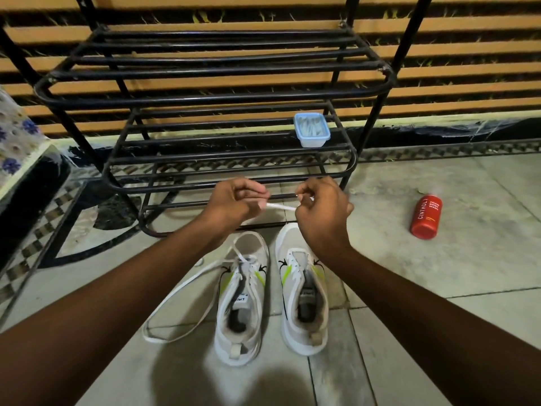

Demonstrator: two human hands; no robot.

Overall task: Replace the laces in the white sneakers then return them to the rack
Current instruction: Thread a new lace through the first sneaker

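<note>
Both hands grasp a flat white lace [281, 207]: the left hand [234, 200] pinches one part and the right hand [322, 206] another, so a short stretch runs taut between the fingers [259, 196]. Just below the fingers, two white sneakers with lime and black trim stand side by side on the floor [439, 273], toes toward the black rack [205, 98] beyond the fingers. The left sneaker [240, 303] is partly laced, with a long loose loop [175, 291] trailing left. The right sneaker [304, 288] sits under the right hand.

head view faces forward and down, seemingly close before the rack [205, 98]
</note>
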